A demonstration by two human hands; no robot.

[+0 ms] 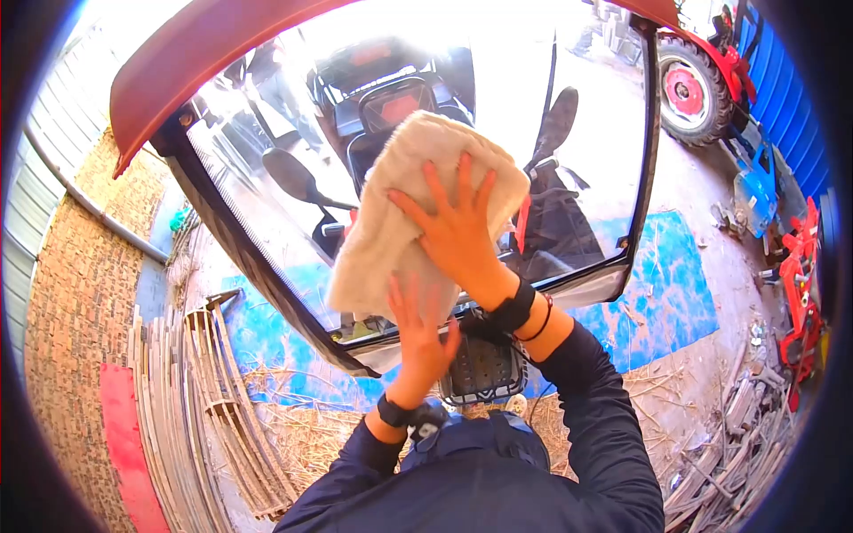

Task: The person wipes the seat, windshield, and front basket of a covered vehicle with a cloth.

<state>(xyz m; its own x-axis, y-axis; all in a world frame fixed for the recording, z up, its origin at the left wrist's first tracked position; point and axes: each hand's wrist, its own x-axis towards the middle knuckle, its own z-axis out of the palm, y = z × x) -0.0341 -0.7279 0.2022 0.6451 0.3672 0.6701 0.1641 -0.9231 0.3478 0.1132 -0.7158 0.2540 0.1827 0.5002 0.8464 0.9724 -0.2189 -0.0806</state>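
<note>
Cloth (380,238), prob. soft/lt., hold nr. edges; R hand (455,233) splayed atop, L hand (422,351) unclenched at bottom edge, neither gripping.

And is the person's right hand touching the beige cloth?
Touching: the head view shows the right hand spread against the beige cloth.

cream fluffy cloth (373,253) | spread, slanted | over lower middle of windshield (604,124) | windshield clear, dark-edged

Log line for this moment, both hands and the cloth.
right hand: spread on cloth | left hand: blurred, at cloth's lower edge | cloth: bunched, over clear pane
</note>
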